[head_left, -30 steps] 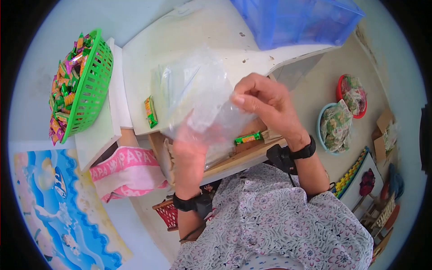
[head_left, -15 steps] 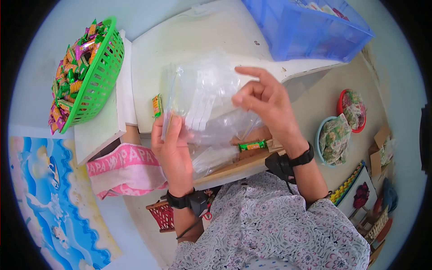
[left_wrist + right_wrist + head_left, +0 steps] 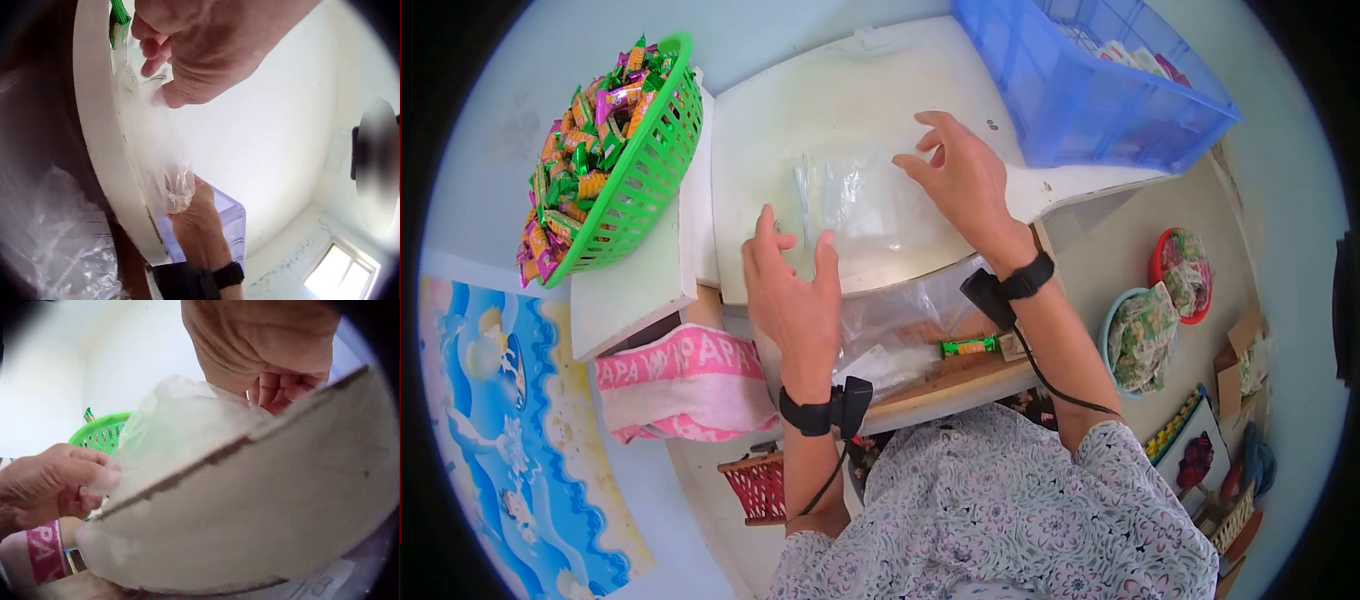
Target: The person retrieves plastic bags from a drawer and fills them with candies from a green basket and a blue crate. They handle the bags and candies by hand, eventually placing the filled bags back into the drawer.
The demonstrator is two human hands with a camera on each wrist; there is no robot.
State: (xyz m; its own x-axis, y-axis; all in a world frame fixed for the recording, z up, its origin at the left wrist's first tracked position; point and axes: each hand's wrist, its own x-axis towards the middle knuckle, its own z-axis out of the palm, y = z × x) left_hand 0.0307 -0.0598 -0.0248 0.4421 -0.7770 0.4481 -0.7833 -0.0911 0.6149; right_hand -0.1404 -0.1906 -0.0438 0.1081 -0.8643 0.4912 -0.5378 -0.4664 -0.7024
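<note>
A clear plastic bag (image 3: 880, 200) lay on the white table (image 3: 870, 80), between the two hands. The left hand (image 3: 790, 300) was at its 7 o'clock, thumb and fingers spread wide. The right hand (image 3: 968, 190) was at its 3 o'clock, its fingers bent but with a gap left between thumb and forefinger. In the wrist views thin film reached both hands' fingertips; how firmly either touched it could not be told.

From the bag, a green basket (image 3: 640, 185) heaped with small wrapped packets (image 3: 585, 150) sat tilted at 9 o'clock, and a blue crate (image 3: 1100, 120) with things inside stood at 2 o'clock. At 6 o'clock, below the table's edge, an open drawer (image 3: 940, 385) held more clear plastic (image 3: 890, 345) and one green packet (image 3: 970, 347) toward 5 o'clock. A pink and white towel (image 3: 685, 385) hung between 7 and 8 o'clock. Toward 4 o'clock, a light blue bowl (image 3: 1105, 340) and a red bowl (image 3: 1155, 262), each with a filled bag in it, stood on the floor.
</note>
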